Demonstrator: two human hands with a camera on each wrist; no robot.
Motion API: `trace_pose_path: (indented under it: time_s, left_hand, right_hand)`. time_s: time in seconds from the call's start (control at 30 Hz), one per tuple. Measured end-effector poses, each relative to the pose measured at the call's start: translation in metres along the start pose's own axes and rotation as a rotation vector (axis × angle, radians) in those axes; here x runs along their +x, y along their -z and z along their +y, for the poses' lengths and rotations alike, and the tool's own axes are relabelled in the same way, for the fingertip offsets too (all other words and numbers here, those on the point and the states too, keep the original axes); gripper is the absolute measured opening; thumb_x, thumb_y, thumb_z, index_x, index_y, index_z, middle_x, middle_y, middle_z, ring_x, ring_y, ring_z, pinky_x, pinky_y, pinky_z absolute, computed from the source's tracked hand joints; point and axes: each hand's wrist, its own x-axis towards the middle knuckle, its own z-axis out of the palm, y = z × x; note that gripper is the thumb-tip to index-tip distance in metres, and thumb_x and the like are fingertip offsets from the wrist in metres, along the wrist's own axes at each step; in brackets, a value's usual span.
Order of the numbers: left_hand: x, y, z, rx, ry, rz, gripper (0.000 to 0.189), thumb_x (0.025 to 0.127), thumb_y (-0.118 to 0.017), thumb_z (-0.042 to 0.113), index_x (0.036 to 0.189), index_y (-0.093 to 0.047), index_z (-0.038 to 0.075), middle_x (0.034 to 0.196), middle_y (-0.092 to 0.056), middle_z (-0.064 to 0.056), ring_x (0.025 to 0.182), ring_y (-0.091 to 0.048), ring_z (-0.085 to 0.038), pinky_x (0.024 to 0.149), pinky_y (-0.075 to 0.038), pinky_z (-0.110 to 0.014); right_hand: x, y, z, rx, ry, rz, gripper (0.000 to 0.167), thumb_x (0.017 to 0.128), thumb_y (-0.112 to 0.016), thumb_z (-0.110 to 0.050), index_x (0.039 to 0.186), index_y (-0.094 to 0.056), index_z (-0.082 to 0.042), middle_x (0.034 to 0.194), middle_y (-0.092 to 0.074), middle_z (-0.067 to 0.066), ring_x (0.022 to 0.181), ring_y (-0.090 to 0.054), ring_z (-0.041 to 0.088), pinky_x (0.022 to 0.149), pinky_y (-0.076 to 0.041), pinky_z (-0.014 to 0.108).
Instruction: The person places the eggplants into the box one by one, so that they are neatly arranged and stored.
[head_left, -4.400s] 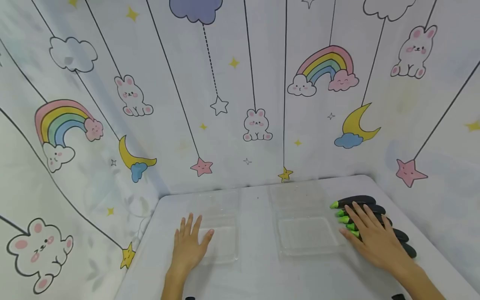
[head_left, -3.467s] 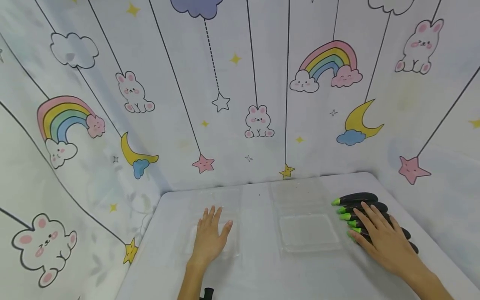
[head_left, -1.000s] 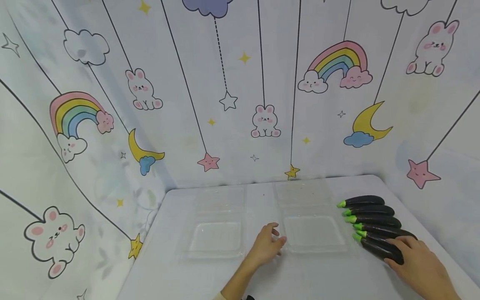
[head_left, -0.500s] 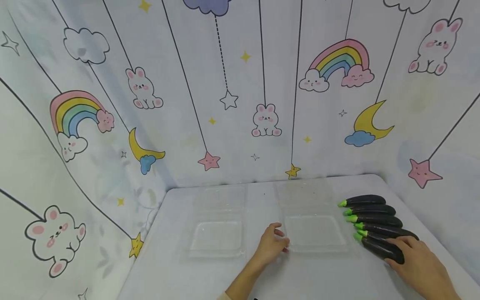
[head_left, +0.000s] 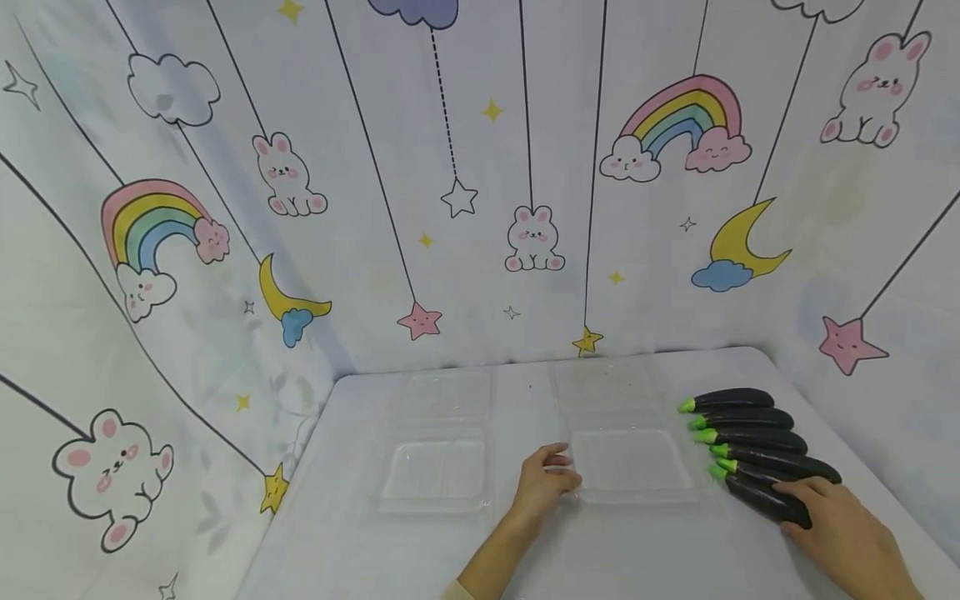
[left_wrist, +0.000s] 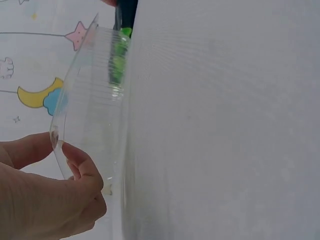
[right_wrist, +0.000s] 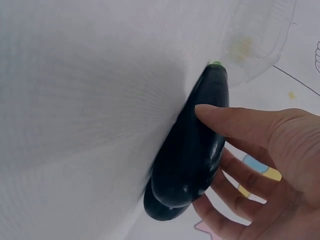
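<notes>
My left hand [head_left: 542, 487] pinches the left rim of the right-hand clear plastic box [head_left: 637, 502]; in the left wrist view, thumb and fingers meet on the thin edge of that box [left_wrist: 85, 115]. At the right, my right hand [head_left: 847, 529] grips the fat end of the nearest eggplant [head_left: 765, 497], which lies on the table with its green stem toward the box. The right wrist view shows the thumb of my right hand [right_wrist: 270, 145] on one side of this dark eggplant [right_wrist: 192, 150] and the fingers on the other, partly hidden.
Several more eggplants [head_left: 750, 437] lie side by side just behind the held one. To the left stands a second clear plastic box [head_left: 435, 504], its lid [head_left: 442, 396] folded back. The right box's lid [head_left: 611, 387] also lies back. A printed cloth wall [head_left: 360, 275] borders the white table [head_left: 337, 542].
My left hand has moved right, from over the left box to the right box's rim. My right hand has gone from resting across the eggplants to gripping the nearest one.
</notes>
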Motion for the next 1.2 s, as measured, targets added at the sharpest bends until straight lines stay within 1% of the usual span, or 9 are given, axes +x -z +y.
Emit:
trace_pose_path:
  time_s: [0.1, 0.23, 0.33, 0.43, 0.63, 0.8, 0.9, 1.03, 1.2]
  left_hand:
    - [0.000, 0.001, -0.002, -0.070, 0.032, 0.005, 0.059, 0.080, -0.077, -0.011, 0.136, -0.062, -0.003, 0.115, -0.063, -0.013, 0.096, -0.064, -0.016, 0.081, -0.058, -0.027]
    - [0.000, 0.001, -0.003, -0.137, 0.056, 0.015, 0.060, 0.080, -0.077, -0.013, 0.137, -0.062, -0.003, 0.117, -0.062, -0.012, 0.102, -0.063, -0.019, 0.085, -0.058, -0.028]
    - [0.000, 0.000, -0.002, -0.159, 0.064, 0.021, 0.061, 0.080, -0.076, -0.014, 0.138, -0.061, -0.003, 0.118, -0.062, -0.012, 0.103, -0.063, -0.020, 0.087, -0.058, -0.029]
    - [0.000, -0.001, -0.002, -0.161, 0.067, 0.030, 0.063, 0.079, -0.076, -0.014, 0.139, -0.061, -0.002, 0.119, -0.062, -0.012, 0.104, -0.063, -0.020, 0.088, -0.057, -0.028]
    - [0.002, -0.002, -0.004, -0.188, 0.055, 0.054, 0.067, 0.077, -0.075, -0.018, 0.140, -0.060, -0.003, 0.119, -0.063, -0.012, 0.105, -0.063, -0.020, 0.086, -0.057, -0.026]
    - [0.002, -0.001, -0.005, -0.217, 0.055, 0.057, 0.066, 0.078, -0.075, -0.017, 0.140, -0.060, -0.003, 0.120, -0.063, -0.011, 0.107, -0.063, -0.020, 0.087, -0.056, -0.023]
    - [0.002, -0.002, -0.004, -0.252, 0.055, 0.055, 0.066, 0.077, -0.074, -0.017, 0.140, -0.060, -0.004, 0.121, -0.062, -0.013, 0.107, -0.063, -0.020, 0.088, -0.056, -0.023]
    - [0.001, -0.002, -0.003, -0.296, 0.063, 0.058, 0.066, 0.077, -0.073, -0.019, 0.140, -0.060, -0.005, 0.120, -0.061, -0.013, 0.106, -0.062, -0.020, 0.089, -0.057, -0.024]
    - [0.002, -0.002, -0.006, -0.307, 0.069, 0.068, 0.065, 0.077, -0.073, -0.020, 0.139, -0.061, -0.004, 0.120, -0.062, -0.012, 0.106, -0.062, -0.020, 0.090, -0.057, -0.025]
  right_hand:
    - [0.000, 0.001, -0.001, -0.003, 0.003, -0.010, 0.057, 0.067, -0.097, -0.017, 0.114, -0.072, 0.003, 0.110, -0.062, 0.030, 0.099, -0.058, 0.054, 0.076, -0.051, 0.071]
    - [0.001, 0.000, 0.001, 0.001, 0.003, -0.021, 0.057, 0.067, -0.096, -0.016, 0.115, -0.072, 0.003, 0.111, -0.062, 0.031, 0.099, -0.058, 0.054, 0.075, -0.051, 0.072]
    - [0.001, 0.000, 0.003, -0.001, 0.010, -0.023, 0.057, 0.067, -0.096, -0.017, 0.115, -0.072, 0.003, 0.112, -0.062, 0.032, 0.099, -0.058, 0.055, 0.074, -0.051, 0.073]
    - [0.000, 0.001, 0.002, -0.006, 0.009, -0.034, 0.056, 0.069, -0.096, -0.017, 0.115, -0.072, 0.003, 0.113, -0.062, 0.033, 0.100, -0.058, 0.056, 0.073, -0.051, 0.073]
    - [0.000, 0.004, -0.002, -0.001, -0.019, -0.073, 0.057, 0.071, -0.094, -0.019, 0.117, -0.071, 0.003, 0.115, -0.060, 0.035, 0.102, -0.056, 0.059, 0.073, -0.050, 0.075]
    - [0.001, 0.007, -0.002, 0.012, -0.051, -0.091, 0.057, 0.073, -0.093, -0.022, 0.119, -0.070, 0.002, 0.118, -0.060, 0.035, 0.104, -0.056, 0.059, 0.073, -0.049, 0.076]
    - [0.003, 0.009, -0.001, 0.018, -0.064, -0.078, 0.056, 0.074, -0.092, -0.022, 0.119, -0.070, 0.002, 0.118, -0.060, 0.034, 0.103, -0.057, 0.058, 0.073, -0.049, 0.075]
    - [0.005, 0.013, -0.001, 0.023, -0.050, -0.035, 0.055, 0.074, -0.091, -0.021, 0.118, -0.070, 0.004, 0.116, -0.060, 0.036, 0.103, -0.056, 0.059, 0.078, -0.049, 0.075]
    - [0.007, 0.017, -0.003, 0.032, -0.067, 0.023, 0.055, 0.073, -0.091, -0.019, 0.118, -0.069, 0.004, 0.115, -0.059, 0.037, 0.104, -0.055, 0.060, 0.082, -0.048, 0.075]
